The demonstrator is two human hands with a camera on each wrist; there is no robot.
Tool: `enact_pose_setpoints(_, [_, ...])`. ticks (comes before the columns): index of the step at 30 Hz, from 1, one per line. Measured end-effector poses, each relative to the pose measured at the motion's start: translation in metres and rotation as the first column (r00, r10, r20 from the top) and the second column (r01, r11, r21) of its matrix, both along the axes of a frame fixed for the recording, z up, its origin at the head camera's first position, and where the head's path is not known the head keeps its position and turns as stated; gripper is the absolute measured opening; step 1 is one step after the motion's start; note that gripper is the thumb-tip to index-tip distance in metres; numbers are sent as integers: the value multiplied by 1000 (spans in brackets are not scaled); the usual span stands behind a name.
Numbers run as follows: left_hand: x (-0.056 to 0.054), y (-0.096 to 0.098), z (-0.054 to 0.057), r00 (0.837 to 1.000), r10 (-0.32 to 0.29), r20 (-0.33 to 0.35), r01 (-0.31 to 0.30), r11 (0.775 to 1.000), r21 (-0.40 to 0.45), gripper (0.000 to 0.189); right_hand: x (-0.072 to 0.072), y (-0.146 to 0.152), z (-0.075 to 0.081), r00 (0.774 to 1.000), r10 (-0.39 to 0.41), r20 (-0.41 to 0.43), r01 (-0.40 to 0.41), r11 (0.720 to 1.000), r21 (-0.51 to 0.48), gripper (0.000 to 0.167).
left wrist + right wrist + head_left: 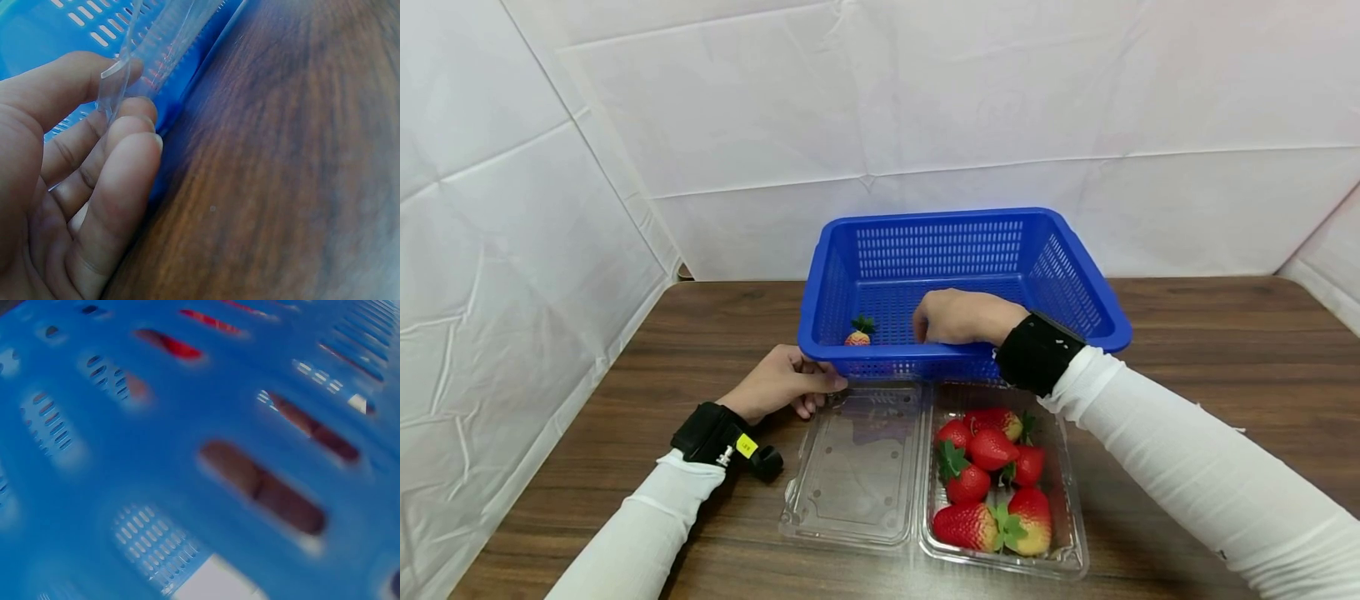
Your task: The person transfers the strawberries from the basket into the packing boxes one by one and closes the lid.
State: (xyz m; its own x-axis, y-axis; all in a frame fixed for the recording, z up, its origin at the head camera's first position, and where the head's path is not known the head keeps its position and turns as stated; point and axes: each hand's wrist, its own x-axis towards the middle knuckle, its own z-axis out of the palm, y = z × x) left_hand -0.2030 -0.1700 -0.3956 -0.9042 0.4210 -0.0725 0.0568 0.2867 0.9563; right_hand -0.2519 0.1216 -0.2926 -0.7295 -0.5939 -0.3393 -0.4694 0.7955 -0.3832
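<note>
White sleeve [1195,467] of the right arm lies nearest, leading to the right hand [962,317] inside the blue basket [895,352]; its fingertips are hidden, so whether they grip anything cannot be told. Left hand [786,383]: thumb and finger pinch the clear lid [857,492] at its far corner. Strawberries [992,450] sit in the clear tray [1067,558]; one further strawberry [857,338] is inside the basket, near its front left corner. Risks, as judged: leaning on the rim could tip the basket; a tug on the lid could drag the joined tray and shift its fruit
</note>
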Motion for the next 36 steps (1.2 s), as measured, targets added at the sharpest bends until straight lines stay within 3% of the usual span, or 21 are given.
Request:
enact_pose_setpoints(8, [0,-1,1,1000,-3,-5,3,1000,0,13,-1,0,2,999,-1,47,0,1000,30,19])
enact_pose_setpoints(12, [0,-1,1,1000,-4,-6,4,1000,-4,13,-3,1,2,998,-1,69,0,1000,14,38])
enact_pose_setpoints(16, [0,-1,2,1000,0,-5,0,1000,-5,13,-4,2,2,998,-12,68,13,1000,-16,35])
enact_pose_setpoints(21, [1,0,2,1000,0,-7,0,1000,-5,13,-3,4,3,1000,-14,26,15,999,-50,18])
enact_pose_setpoints(36, [2,0,2,1000,-11,-19,11,1000,1,12,9,15,3,991,-90,-94,72,982,-172,18])
